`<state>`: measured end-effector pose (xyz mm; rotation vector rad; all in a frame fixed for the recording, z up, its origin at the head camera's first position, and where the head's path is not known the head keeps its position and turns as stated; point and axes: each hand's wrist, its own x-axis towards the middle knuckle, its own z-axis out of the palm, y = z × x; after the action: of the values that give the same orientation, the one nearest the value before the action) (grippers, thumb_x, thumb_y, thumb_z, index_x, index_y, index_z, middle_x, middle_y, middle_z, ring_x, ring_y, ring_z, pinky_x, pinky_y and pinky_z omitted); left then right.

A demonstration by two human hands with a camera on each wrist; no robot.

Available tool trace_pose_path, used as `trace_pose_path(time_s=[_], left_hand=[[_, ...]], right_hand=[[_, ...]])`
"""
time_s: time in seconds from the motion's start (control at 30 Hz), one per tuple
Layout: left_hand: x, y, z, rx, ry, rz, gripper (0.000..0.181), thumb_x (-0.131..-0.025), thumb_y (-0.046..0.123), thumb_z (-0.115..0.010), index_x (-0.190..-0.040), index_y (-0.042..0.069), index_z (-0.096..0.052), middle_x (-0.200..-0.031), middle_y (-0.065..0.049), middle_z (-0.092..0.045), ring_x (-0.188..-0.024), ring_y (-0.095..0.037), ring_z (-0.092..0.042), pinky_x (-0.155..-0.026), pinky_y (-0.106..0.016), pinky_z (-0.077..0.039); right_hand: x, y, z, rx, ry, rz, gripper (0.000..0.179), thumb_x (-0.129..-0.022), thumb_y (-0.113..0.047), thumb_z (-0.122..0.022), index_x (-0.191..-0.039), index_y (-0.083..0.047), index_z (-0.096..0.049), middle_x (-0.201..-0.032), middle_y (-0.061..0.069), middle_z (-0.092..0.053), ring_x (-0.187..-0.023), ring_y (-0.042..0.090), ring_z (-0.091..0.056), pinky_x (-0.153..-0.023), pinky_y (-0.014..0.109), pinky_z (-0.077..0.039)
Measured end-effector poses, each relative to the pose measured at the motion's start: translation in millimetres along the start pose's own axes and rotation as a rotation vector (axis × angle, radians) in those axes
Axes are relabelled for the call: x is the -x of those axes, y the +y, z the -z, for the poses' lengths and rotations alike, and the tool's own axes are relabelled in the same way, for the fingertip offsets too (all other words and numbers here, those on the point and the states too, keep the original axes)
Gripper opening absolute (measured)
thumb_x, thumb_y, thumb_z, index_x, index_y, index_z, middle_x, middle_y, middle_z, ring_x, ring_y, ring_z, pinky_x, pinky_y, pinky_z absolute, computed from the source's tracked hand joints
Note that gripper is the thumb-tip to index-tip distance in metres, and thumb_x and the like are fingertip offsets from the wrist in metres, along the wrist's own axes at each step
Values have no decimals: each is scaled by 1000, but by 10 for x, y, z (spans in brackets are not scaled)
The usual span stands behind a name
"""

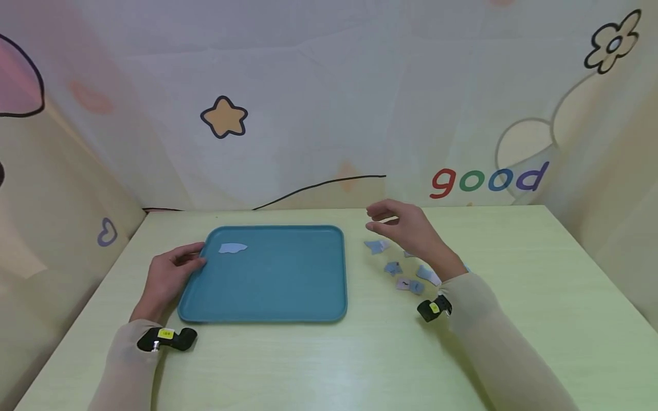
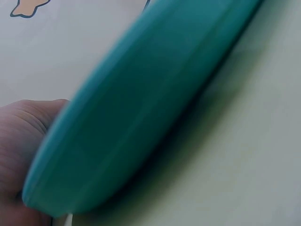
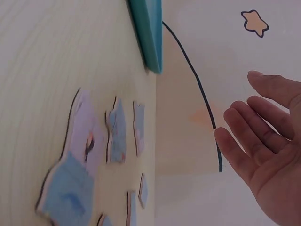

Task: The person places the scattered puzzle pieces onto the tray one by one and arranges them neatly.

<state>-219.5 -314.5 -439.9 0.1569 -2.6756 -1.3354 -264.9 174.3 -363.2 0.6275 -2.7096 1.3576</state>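
Note:
A blue-green tray [image 1: 272,285] lies on the table with one pale blue, irregular puzzle piece [image 1: 233,248] at its upper left. My left hand [image 1: 169,274] holds the tray's left edge, thumb and fingers at the rim. In the left wrist view the tray's wall [image 2: 117,103] covers part of that hand. Raised above the table to the right of the tray is my right hand [image 1: 406,225], its fingers loosely bent and nothing between them. Several flat blue and lilac puzzle pieces [image 3: 82,132] lie below it, some partly hidden by the hand and forearm in the head view.
The pale wooden table [image 1: 370,365] runs back to a printed cloth backdrop [image 1: 319,114] with a star, a flower and the word "good". Cloth also hangs along both sides. A black wrist camera [image 1: 434,308] sits on the right sleeve, another on the left.

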Motion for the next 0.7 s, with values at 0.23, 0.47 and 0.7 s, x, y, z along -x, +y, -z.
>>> trace_pose_path(time_s=[0.23,0.47,0.7], left_hand=[[6,-15,-10,0,6,-6,43,-106,15,-67,-146,1,-63,-130,-25,-68,-117,-34,-64,-81,-11,-45],[5,-26,-6,3,6,-11,43,-106,15,-68,-146,0,-63,-129,-25,-68,-116,-33,-63,-81,-10,-45],[-11,-30,3,8,7,-7,43,-105,15,-68,-146,1,-63,-129,-24,-69,-116,-32,-63,-81,-11,-46]], right_hand=[[28,154,107,28,-10,-43,37,-101,-18,-76,-134,-3,-68,-130,18,-71,-120,32,-67,-101,49,-54],[15,318,90,28,-64,-70,38,-101,-17,-75,-134,2,-68,-131,21,-69,-122,35,-65,-103,52,-52],[3,433,58,34,-129,-110,37,-101,-18,-75,-132,1,-69,-127,17,-71,-120,34,-64,-101,50,-50]])
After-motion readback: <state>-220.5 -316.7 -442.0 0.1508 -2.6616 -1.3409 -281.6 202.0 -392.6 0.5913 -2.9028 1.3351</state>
